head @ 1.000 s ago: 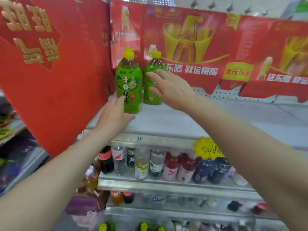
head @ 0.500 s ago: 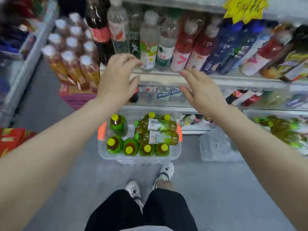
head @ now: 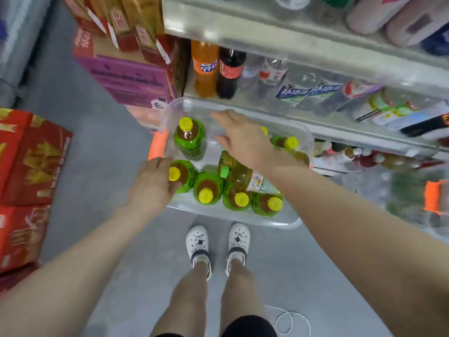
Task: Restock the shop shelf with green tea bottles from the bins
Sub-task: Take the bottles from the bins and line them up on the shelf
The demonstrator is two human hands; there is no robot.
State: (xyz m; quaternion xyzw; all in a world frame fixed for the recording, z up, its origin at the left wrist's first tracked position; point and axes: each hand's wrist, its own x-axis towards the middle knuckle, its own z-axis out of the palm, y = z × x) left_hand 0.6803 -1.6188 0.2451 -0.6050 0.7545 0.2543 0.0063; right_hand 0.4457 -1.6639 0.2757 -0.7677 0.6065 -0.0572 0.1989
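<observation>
Reaching down with both hands into a clear bin (head: pixel 233 220) of green tea bottles on the grey floor (head: pixel 97 132).

The left hand (head: pixel 151 184) curls over the yellow-capped corner bottle (head: pixel 181 175) at the bin's near-left, its fingers bent around the bottle's shoulder, though whether they grip firmly cannot be told. The right hand (head: pixel 243 138) hovers spread and empty above the bin's middle, beside an upright bottle (head: pixel 190 138) and over a lying bottle (head: pixel 245 176) with a green cap. Three more upright bottles stand along the near wall. The shelf (head: pixel 303 52) of mixed drinks rises just behind the bin, and white clogs (head: pixel 198 242) stand before it.
</observation>
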